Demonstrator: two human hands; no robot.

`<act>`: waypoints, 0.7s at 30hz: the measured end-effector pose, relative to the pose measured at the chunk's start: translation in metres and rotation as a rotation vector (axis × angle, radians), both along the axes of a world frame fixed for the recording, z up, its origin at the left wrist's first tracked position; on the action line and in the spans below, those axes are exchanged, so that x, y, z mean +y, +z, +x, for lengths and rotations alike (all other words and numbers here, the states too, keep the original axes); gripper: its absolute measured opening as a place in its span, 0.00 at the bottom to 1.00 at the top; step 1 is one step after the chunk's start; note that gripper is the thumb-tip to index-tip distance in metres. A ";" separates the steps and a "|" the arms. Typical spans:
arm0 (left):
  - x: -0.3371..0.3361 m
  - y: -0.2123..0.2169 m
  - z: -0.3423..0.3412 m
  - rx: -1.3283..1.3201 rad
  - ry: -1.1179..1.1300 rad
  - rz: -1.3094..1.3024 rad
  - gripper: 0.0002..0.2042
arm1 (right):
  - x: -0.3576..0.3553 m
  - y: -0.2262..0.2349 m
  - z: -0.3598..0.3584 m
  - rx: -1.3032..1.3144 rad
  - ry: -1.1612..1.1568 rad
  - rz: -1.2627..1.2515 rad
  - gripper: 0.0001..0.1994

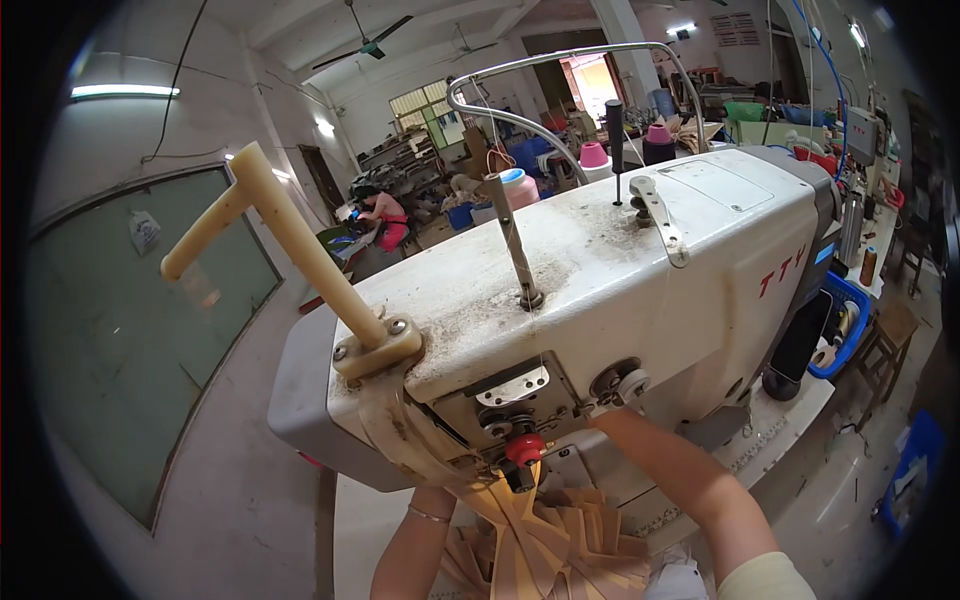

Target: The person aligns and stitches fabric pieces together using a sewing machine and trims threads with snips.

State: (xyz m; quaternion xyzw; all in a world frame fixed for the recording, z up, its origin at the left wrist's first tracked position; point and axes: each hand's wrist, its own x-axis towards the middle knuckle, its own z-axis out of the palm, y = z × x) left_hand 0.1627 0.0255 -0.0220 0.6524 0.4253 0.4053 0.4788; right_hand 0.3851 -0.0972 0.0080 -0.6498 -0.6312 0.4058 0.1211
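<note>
A white industrial sewing machine (600, 270) fills the middle, with a red knob (524, 449) low on its near side. My left hand (436, 498), with a bracelet at the wrist, reaches in under the machine's left end; its fingers are hidden there. My right hand (608, 420) is up against the machine's near side, just below a round white dial (632, 384); its fingers do not show clearly. Below the red knob, tan and yellow strip-like pieces (545, 545) fan out in overlapping layers, close to my left wrist.
A cream L-shaped arm (310, 250) and an upright metal post (515, 245) rise from the machine top. Behind stand thread cones (594, 156) and a bent metal rail (570, 52). A blue basket (850, 325) sits right. Farther back, a person (385, 215) sits.
</note>
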 end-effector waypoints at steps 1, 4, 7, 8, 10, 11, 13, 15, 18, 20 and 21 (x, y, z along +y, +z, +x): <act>0.001 0.000 -0.001 -0.001 0.003 0.003 0.15 | 0.003 0.000 -0.002 0.000 0.003 0.012 0.17; 0.002 -0.003 0.001 0.002 0.006 0.008 0.15 | 0.007 -0.004 -0.005 0.006 -0.008 0.037 0.16; 0.003 -0.004 0.005 0.006 0.002 0.014 0.15 | 0.010 -0.007 -0.004 0.023 -0.026 0.055 0.15; 0.002 -0.006 0.002 0.005 0.008 0.013 0.16 | 0.011 -0.009 -0.007 0.026 -0.024 0.061 0.15; 0.003 -0.006 0.000 0.003 0.017 0.016 0.16 | 0.015 -0.010 -0.010 0.034 -0.031 0.074 0.15; 0.003 -0.008 0.000 0.005 0.021 0.021 0.16 | 0.017 -0.011 -0.009 0.037 -0.037 0.081 0.15; 0.003 -0.003 -0.011 0.009 0.055 0.029 0.16 | 0.021 -0.008 -0.018 0.055 -0.025 0.102 0.14; 0.001 -0.004 0.002 0.000 0.027 0.034 0.16 | 0.017 -0.009 -0.010 0.060 -0.068 0.111 0.14; 0.001 -0.007 0.007 0.006 0.019 0.038 0.16 | 0.015 -0.013 -0.009 0.076 -0.103 0.130 0.14; 0.003 -0.011 0.005 0.007 0.034 0.044 0.17 | 0.018 -0.016 -0.010 0.097 -0.122 0.157 0.13; 0.004 -0.012 0.005 0.008 0.031 0.043 0.17 | 0.019 -0.017 -0.008 0.103 -0.141 0.173 0.13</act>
